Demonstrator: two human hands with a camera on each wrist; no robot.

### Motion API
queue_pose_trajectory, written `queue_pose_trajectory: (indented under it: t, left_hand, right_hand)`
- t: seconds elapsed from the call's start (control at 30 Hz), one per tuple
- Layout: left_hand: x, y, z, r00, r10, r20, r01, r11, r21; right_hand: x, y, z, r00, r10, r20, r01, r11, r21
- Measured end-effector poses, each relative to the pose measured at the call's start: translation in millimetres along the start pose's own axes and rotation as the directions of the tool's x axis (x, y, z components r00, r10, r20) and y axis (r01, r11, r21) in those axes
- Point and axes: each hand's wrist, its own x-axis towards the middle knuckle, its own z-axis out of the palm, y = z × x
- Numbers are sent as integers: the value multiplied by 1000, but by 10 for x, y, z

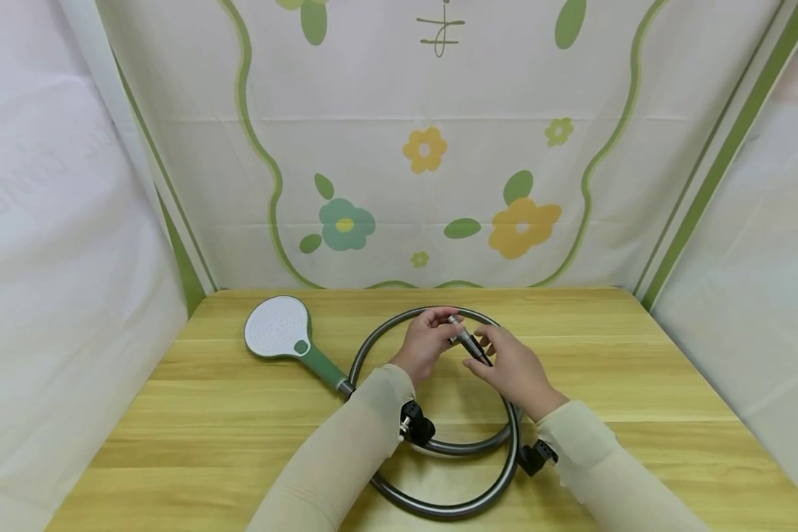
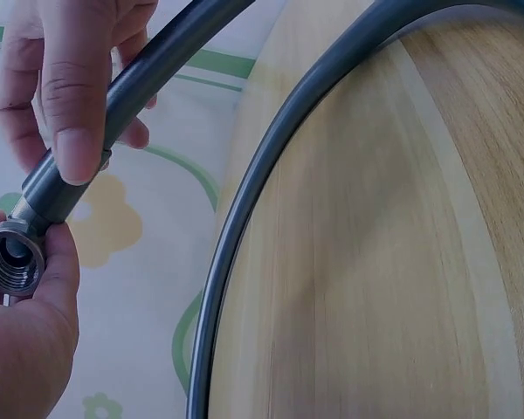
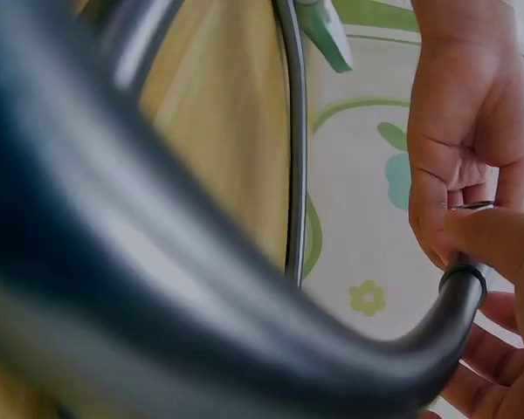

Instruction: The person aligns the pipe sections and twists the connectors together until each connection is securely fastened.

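A dark grey shower hose [image 1: 454, 511] lies coiled on the table, its end fitting [image 1: 468, 341] lifted above the coil. My left hand [image 1: 427, 344] pinches the metal threaded nut [image 2: 14, 262] at that end between thumb and fingers. Just behind the nut, my right hand [image 1: 515, 368] holds the hose by its collar [image 2: 52, 188], thumb on one side and fingers on the other. The nut's open mouth and inner threads show in the left wrist view. To the left lies a green shower head [image 1: 319, 365] with a white spray face, joined to the hose's other end.
The wooden table [image 1: 193, 443] has light grain. Behind it hangs a white cloth [image 1: 386, 89] with printed flowers, and similar cloth closes both sides. A hose loop [image 3: 157, 244] passes close in front of the right wrist camera.
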Motion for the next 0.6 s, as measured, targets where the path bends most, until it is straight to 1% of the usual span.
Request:
queue_pose_trajectory:
  t: [0.1, 0.3, 0.43, 0.6]
  left_hand:
    - [6, -9, 1, 1000, 6, 0, -6, 1000, 0]
    - [4, -8, 2, 1000, 4, -2, -4, 1000, -4]
    - [-7, 1, -3, 1000, 6, 1, -6, 1000, -4]
    - [-6, -5, -8, 1000, 8, -5, -8, 1000, -13]
  right_hand:
    - [0, 7, 12, 999, -21, -24, 20, 999, -37]
    - [3, 1, 33, 999, -28, -32, 27, 999, -20]
    - [6, -10, 36, 999, -31, -19, 31, 1000, 5]
    - [20, -23, 26, 1000, -22, 23, 21, 999, 48]
